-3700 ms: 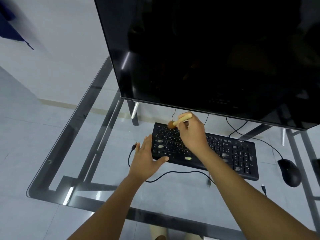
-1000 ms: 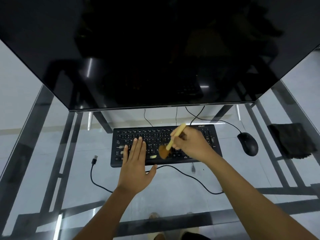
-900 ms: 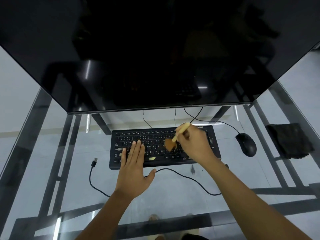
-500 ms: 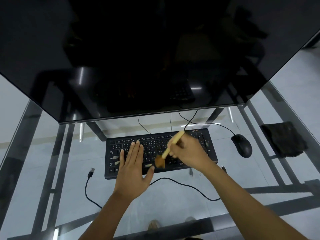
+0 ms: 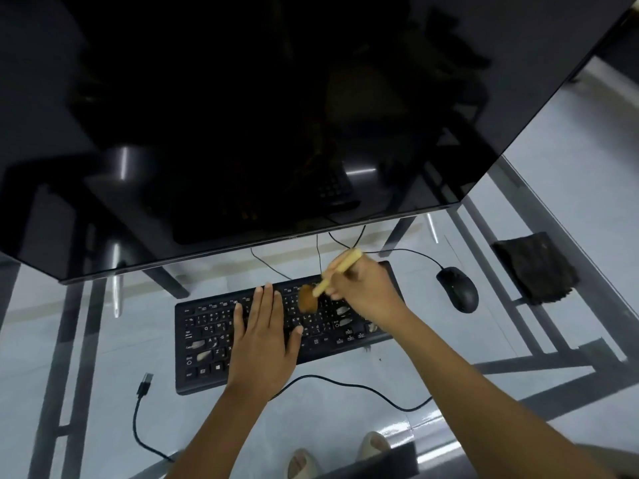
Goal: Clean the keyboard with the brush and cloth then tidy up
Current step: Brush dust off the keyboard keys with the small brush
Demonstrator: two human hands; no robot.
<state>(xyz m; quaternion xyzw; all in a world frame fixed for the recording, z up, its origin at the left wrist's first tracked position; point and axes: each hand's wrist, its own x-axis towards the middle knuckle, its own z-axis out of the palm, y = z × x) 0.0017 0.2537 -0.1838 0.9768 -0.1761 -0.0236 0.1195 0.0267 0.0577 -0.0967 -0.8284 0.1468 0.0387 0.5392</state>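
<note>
Keyboard (image 5: 204,344) lies long axis left-right along the glass desk's (image 5: 345,423) far-middle, under the monitor. Right hand (image 5: 363,288) clenched on the brush (image 5: 326,283), bristles on the upper centre keys. Left hand (image 5: 264,337) flat, fingers spread, pinning the keyboard. Cloth (image 5: 534,267) near the right edge, nearer the right hand.

You look down through a glass table (image 5: 345,430) with dark metal bars at a pale, shiny floor (image 5: 567,160), under a big black screen (image 5: 242,115).
</note>
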